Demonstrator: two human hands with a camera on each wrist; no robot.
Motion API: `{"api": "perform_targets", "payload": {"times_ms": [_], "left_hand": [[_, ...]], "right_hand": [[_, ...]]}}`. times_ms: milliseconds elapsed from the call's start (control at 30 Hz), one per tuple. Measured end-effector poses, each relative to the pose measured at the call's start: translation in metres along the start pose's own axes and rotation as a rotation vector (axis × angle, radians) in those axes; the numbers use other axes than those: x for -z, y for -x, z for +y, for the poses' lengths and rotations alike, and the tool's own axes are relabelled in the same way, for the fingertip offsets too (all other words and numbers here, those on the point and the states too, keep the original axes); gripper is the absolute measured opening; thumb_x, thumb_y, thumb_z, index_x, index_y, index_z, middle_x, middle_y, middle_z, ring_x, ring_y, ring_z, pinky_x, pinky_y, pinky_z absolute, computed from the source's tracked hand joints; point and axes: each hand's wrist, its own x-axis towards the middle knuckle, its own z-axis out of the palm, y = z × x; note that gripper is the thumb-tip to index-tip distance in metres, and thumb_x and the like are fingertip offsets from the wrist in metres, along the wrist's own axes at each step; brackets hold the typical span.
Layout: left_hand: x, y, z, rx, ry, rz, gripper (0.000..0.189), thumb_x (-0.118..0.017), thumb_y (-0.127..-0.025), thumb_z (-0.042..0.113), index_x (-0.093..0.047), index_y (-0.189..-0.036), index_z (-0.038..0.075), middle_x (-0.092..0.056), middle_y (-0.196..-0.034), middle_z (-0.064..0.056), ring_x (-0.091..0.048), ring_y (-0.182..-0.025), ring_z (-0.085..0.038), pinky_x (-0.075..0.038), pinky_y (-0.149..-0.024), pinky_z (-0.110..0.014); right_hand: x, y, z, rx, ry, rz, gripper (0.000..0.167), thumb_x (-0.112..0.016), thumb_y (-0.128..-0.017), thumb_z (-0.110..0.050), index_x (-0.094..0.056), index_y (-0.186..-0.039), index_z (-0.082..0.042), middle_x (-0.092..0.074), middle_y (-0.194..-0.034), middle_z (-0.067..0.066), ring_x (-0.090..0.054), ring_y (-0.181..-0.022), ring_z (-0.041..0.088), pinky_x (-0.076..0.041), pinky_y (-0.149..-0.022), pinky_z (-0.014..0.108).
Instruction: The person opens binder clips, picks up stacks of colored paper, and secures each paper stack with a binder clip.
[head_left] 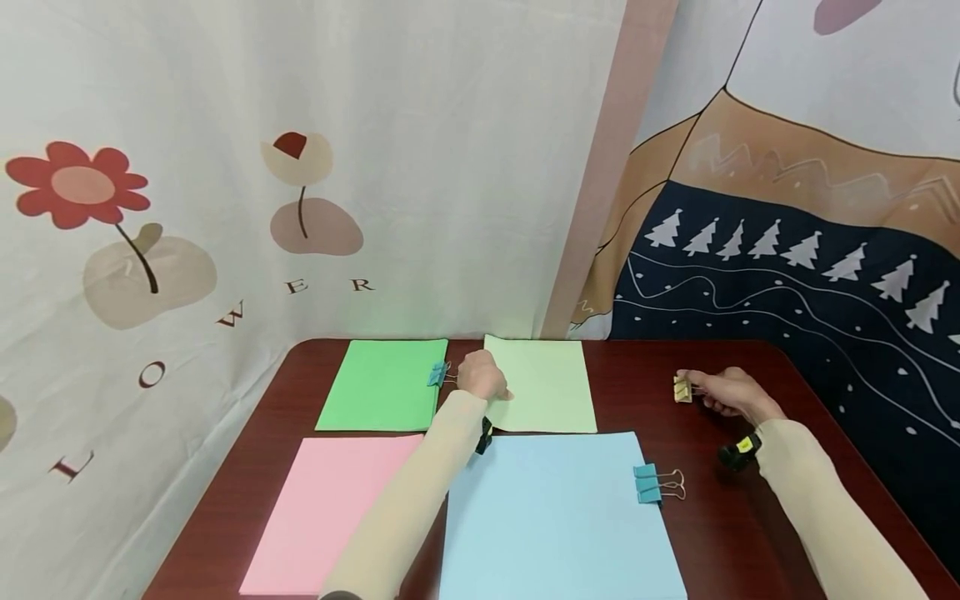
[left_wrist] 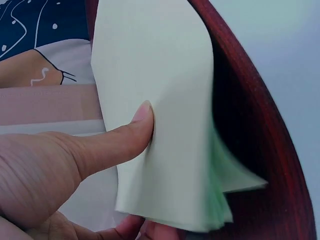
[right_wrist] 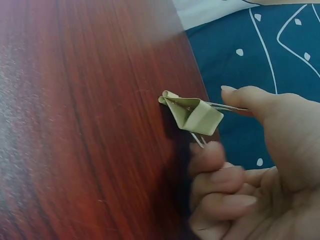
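Note:
My left hand point(head_left: 482, 375) grips the left edge of a stack of pale green paper point(head_left: 543, 387) at the back of the table. In the left wrist view the thumb lies on top of the pale green sheets point(left_wrist: 155, 65), and fingertips show beneath them; some sheets fan apart at one edge. Off to the right, my right hand point(head_left: 738, 396) holds a yellow binder clip point(head_left: 682, 389) above the table. Seen from the right wrist, the thumb and curled fingers hold the binder clip point(right_wrist: 202, 117) by its wire handles.
Bright green paper point(head_left: 382, 387) with a blue binder clip point(head_left: 437, 373) lies left of my left hand. Pink paper point(head_left: 322, 508) is at front left. Light blue paper point(head_left: 555, 517) bears another blue binder clip point(head_left: 647, 484). Patterned curtains point(head_left: 450, 167) hang behind the dark red table point(head_left: 720, 533).

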Motion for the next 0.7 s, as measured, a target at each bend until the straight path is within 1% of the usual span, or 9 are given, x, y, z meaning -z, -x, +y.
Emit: {"api": "perform_targets", "payload": {"times_ms": [100, 233, 367, 433, 500, 633, 700], "left_hand": [[-0.0004, 0.0011, -0.0008, 0.003, 0.046, -0.002, 0.057, -0.101, -0.062, 0.023, -0.071, -0.104, -0.001, -0.074, -0.098, -0.017, -0.066, -0.073, -0.025, -0.058, -0.068, -0.037], [-0.0001, 0.0027, -0.0038, 0.007, 0.091, -0.019, 0.058, -0.1, -0.064, 0.021, -0.07, -0.107, -0.002, -0.073, -0.102, -0.017, -0.063, -0.075, -0.024, -0.055, -0.069, -0.037], [0.0005, 0.0029, -0.0066, 0.008, 0.129, -0.048, 0.059, -0.099, -0.065, 0.021, -0.068, -0.109, -0.002, -0.071, -0.102, -0.015, -0.054, -0.075, -0.023, -0.047, -0.065, -0.035], [0.0005, 0.0027, -0.0078, 0.007, 0.132, -0.054, 0.059, -0.099, -0.066, 0.022, -0.067, -0.109, -0.002, -0.07, -0.1, -0.014, -0.051, -0.074, -0.023, -0.043, -0.063, -0.034], [0.0001, 0.0024, -0.0089, 0.008, 0.123, -0.05, 0.059, -0.099, -0.065, 0.024, -0.067, -0.108, -0.001, -0.069, -0.098, -0.013, -0.049, -0.073, -0.022, -0.042, -0.062, -0.033], [0.0001, 0.0046, -0.0089, 0.012, 0.101, -0.022, 0.055, -0.1, -0.064, 0.027, -0.069, -0.103, 0.003, -0.067, -0.094, -0.011, -0.051, -0.073, -0.023, -0.041, -0.061, -0.033], [-0.0002, 0.007, -0.008, 0.0, 0.107, -0.01, 0.05, -0.099, -0.065, 0.026, -0.069, -0.099, 0.004, -0.067, -0.091, -0.01, -0.052, -0.073, -0.024, -0.041, -0.06, -0.034]], "right_hand": [[-0.0014, -0.0011, 0.0034, 0.012, -0.038, 0.027, 0.062, -0.058, -0.095, -0.067, -0.059, -0.064, -0.014, -0.054, -0.061, -0.002, -0.049, -0.061, 0.017, -0.041, -0.056, 0.03], [-0.0042, -0.0014, 0.0066, 0.018, -0.07, 0.066, 0.062, -0.058, -0.093, -0.07, -0.058, -0.064, -0.015, -0.05, -0.06, -0.003, -0.048, -0.064, 0.017, -0.041, -0.057, 0.03], [-0.0068, 0.0003, 0.0094, 0.018, -0.073, 0.108, 0.066, -0.055, -0.092, -0.074, -0.055, -0.065, -0.014, -0.048, -0.06, -0.003, -0.048, -0.065, 0.017, -0.042, -0.059, 0.03], [-0.0076, 0.0016, 0.0102, 0.017, -0.073, 0.126, 0.067, -0.053, -0.092, -0.076, -0.054, -0.066, -0.014, -0.048, -0.061, -0.003, -0.049, -0.065, 0.017, -0.043, -0.06, 0.031], [-0.008, 0.0031, 0.0102, 0.019, -0.081, 0.139, 0.067, -0.053, -0.091, -0.077, -0.054, -0.068, -0.014, -0.049, -0.062, -0.003, -0.049, -0.065, 0.017, -0.043, -0.06, 0.031], [-0.0082, 0.0057, 0.008, 0.031, -0.096, 0.16, 0.068, -0.053, -0.09, -0.078, -0.055, -0.071, -0.013, -0.048, -0.062, -0.003, -0.048, -0.062, 0.016, -0.043, -0.062, 0.031], [-0.0089, 0.0072, 0.0058, 0.037, -0.104, 0.168, 0.068, -0.053, -0.09, -0.078, -0.056, -0.075, -0.011, -0.047, -0.062, -0.004, -0.047, -0.062, 0.015, -0.042, -0.062, 0.031]]}}
